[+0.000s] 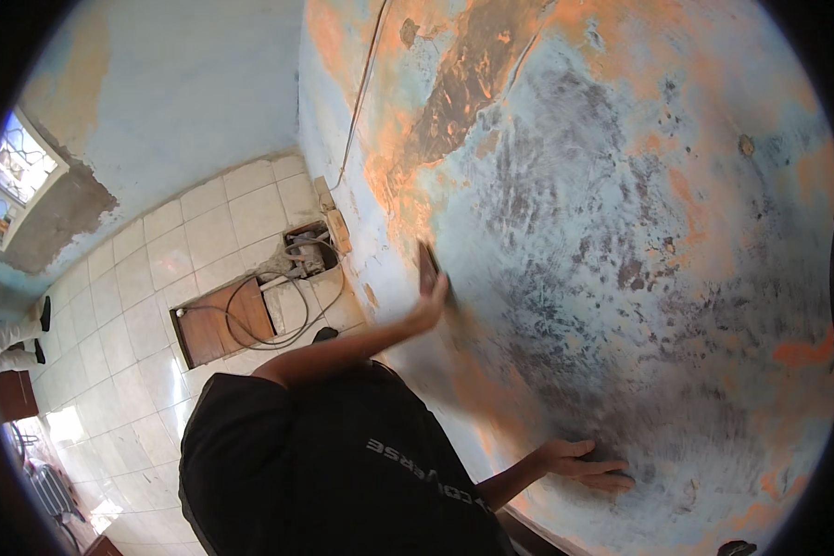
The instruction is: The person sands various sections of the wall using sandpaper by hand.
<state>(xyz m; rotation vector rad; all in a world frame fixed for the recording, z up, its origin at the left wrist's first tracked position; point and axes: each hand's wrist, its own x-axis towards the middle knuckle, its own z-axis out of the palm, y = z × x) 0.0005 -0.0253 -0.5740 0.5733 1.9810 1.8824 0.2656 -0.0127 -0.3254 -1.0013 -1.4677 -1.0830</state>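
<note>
My left hand is closed around a thin, dark, flat piece, blurred by motion; its kind cannot be made out. The piece is held against or very close to the wall, whose pale blue paint is worn, with orange and dark grey patches. Lower on the same wall, my right hand lies with outstretched fingers apart, holding nothing. A wide dark grey smudged area spreads between and beyond both hands.
A thin cable runs down the wall. White floor tiles surround a recess with a brown board, a looped hose or cable and broken masonry. At far left are a window and another person's legs.
</note>
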